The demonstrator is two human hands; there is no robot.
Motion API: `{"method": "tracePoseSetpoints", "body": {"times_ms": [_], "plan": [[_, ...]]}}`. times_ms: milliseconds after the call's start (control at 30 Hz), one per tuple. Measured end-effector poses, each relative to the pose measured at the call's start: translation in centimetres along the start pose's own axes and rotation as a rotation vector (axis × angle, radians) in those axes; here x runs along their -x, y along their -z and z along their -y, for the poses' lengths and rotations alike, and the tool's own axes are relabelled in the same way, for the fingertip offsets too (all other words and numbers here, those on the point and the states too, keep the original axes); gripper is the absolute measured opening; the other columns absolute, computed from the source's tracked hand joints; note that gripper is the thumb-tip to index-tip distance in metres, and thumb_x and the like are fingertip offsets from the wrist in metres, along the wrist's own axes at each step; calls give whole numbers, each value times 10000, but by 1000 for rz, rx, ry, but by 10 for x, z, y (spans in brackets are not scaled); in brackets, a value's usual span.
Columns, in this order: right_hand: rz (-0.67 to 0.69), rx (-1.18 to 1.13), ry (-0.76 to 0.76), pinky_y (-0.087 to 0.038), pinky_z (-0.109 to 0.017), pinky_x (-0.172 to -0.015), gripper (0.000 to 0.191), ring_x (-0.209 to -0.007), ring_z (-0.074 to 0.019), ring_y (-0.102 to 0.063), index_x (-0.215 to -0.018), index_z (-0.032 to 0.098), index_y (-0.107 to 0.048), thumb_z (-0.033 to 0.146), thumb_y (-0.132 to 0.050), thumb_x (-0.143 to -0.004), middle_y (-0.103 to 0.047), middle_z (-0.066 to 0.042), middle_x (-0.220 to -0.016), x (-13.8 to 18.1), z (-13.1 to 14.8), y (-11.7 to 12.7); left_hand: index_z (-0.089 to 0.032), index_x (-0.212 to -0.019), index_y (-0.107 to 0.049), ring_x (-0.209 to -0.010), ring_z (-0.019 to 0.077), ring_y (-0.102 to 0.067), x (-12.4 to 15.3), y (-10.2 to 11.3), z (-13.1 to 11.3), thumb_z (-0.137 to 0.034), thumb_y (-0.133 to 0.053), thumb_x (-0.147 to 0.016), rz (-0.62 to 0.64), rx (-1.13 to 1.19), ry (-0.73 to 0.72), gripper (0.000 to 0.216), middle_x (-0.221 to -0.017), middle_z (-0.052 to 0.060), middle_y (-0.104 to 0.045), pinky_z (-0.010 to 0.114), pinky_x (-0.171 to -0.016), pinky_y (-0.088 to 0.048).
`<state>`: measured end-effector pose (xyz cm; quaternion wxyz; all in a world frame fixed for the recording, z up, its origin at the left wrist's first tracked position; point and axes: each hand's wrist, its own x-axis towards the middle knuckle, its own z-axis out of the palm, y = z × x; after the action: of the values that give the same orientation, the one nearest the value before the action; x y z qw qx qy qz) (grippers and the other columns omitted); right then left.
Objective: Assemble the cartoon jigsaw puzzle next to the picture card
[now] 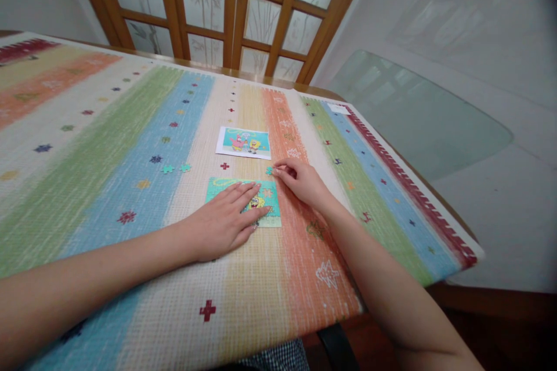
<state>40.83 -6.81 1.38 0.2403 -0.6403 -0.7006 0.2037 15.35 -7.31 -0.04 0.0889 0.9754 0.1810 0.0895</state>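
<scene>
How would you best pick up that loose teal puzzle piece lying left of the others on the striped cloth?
The small teal puzzle piece lies flat and alone on the striped tablecloth. Probably pinch its two opposite edges from straight above with fingertips; it looks too thin and flat to grasp from the side.

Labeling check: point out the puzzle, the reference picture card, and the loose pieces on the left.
puzzle (pixel 270 200), head view, its right part clear of the hand
reference picture card (pixel 243 142), head view, its printed middle
loose pieces (pixel 167 168), head view, the larger teal piece
</scene>
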Motion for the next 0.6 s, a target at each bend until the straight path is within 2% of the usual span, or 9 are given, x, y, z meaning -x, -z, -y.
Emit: {"method": "tracePoseSetpoints", "body": {"times_ms": [67,200,400,600], "plan": [[-106,72,6,-434,-309,-744,194,-812,-186,-594,-1065,181,-699,298,-608,-939,-681,-62,-911,-4,-6,-6,-239,-1423,-495,-1493,334,-255,0,-1,0,-336,-447,-1019,-10,6,-4,418,-1639,117,-225,492,-1218,-187],[-115,175,7,-441,-333,-785,293,-868,-209,-598,-1177,200,-693,358,-616,-943,-651,-79,-950,-5,-8,-14,-241,-1432,-484,-1487,335,-267,1,-3,1,-337,-449,-1018,-14,15,-6,426,-1634,114,-241,490,-1214,-199],[-149,64,3,-423,-299,-708,202,-780,-173,-575,-1015,212,-705,341,-717,-860,-632,-29,-863,-8,-11,-18,-243,-1450,-468,-1486,334,-269,1,-2,1,-357,-445,-1023,-11,-12,-8,442,-1614,126,-288,490,-1212,-205],[-173,-157,-36,-392,-275,-616,224,-658,-143,-517,-868,194,-673,382,-759,-782,-613,3,-742,-10,-13,-20,-254,-1459,-462,-1490,322,-263,1,0,1,-380,-425,-1033,8,-22,-11,446,-1627,117,-262,475,-1214,-200]]}}
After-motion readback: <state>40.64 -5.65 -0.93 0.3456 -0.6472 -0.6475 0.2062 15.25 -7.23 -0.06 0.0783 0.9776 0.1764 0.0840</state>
